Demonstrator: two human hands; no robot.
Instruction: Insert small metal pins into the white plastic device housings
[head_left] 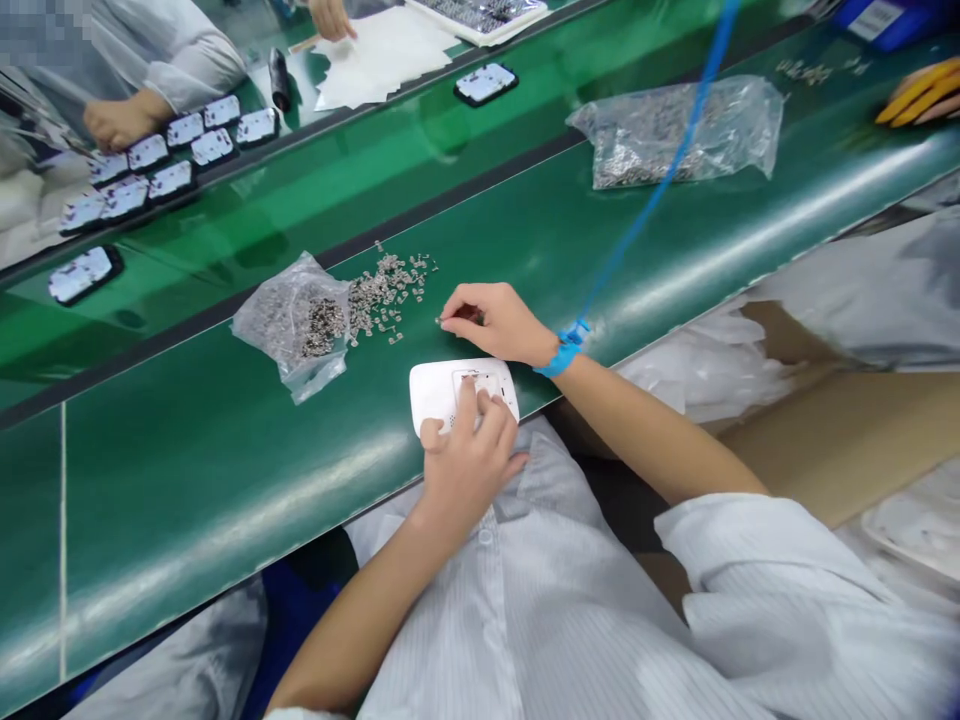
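Observation:
A white plastic device housing (427, 385) with rounded corners lies at the near edge of the green work surface. My left hand (469, 465) rests over it, thumb and fingers gripping and pressing down on its recessed part. Just above the housing, my right hand (495, 318), wearing a blue wrist strap (561, 355), pinches a small metal clip (439, 321) between thumb and forefinger. To the left of that hand is a loose pile of small metal clips (382, 290), spilling from an open clear plastic bag (281, 315).
A second bag of metal parts (686, 130) lies farther right, crossed by a blue cord (660, 190). On the far side, several circuit boards in black frames (171, 180) stand near a co-worker's hand (127, 120). Yellow-covered fingers (919, 95) show at the right edge.

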